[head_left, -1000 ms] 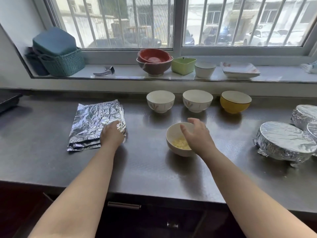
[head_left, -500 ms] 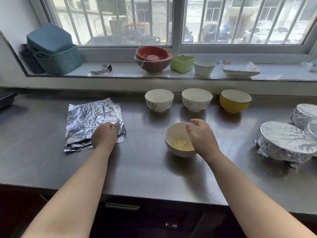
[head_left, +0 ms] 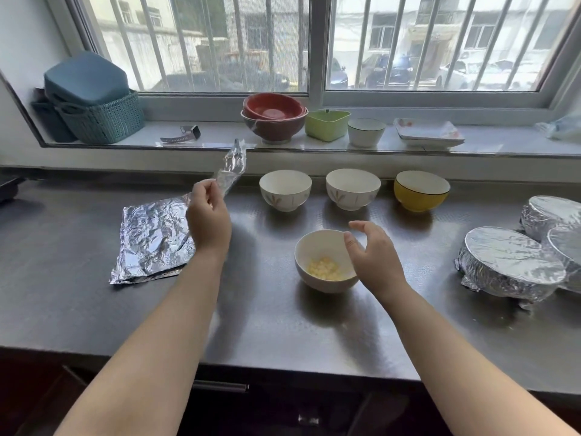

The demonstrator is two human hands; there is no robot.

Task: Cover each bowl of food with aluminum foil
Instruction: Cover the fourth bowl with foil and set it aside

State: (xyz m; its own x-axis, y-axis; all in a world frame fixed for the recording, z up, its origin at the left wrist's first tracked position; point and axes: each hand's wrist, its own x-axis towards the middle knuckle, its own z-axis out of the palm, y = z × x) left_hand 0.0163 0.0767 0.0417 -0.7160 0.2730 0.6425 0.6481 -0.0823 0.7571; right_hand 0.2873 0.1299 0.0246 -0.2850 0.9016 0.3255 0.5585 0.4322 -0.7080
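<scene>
At the far left of the window sill (head_left: 220, 143) stands a teal woven basket (head_left: 100, 119) with a blue lidded box (head_left: 85, 78) set in it, and a little to the right lies a wristwatch (head_left: 182, 135). Below, on the grey steel bench (head_left: 267, 325), a stack of crinkled foil sheets (head_left: 151, 239) lies flat, its near corner pointing toward the bench edge. The left hand (head_left: 209, 220) is raised above the right side of that stack, its grip pinched on one foil sheet (head_left: 234, 166), which stands up and away from the fingers toward the sill, clear of the stack. Further right on the sill sit stacked red bowls (head_left: 273, 116), a green container (head_left: 327, 124), a small white bowl (head_left: 366, 132) and some flat white plates (head_left: 427, 133). Along the back of the bench, three open bowls stand in a row: two white bowls (head_left: 285, 189) (head_left: 352, 188) and a yellow bowl (head_left: 421, 190). Nearer the person, a white bowl with yellow food (head_left: 325, 261) stands uncovered, between the two hands. The right hand (head_left: 374, 254) hovers at that bowl's right rim, fingers loosely curved and holding nothing; whether it touches the rim cannot be told. At the far right, foil-covered dishes (head_left: 509, 265) sit close together on the bench, the nearest one fully wrapped, the others partly cut off by the frame edge.
</scene>
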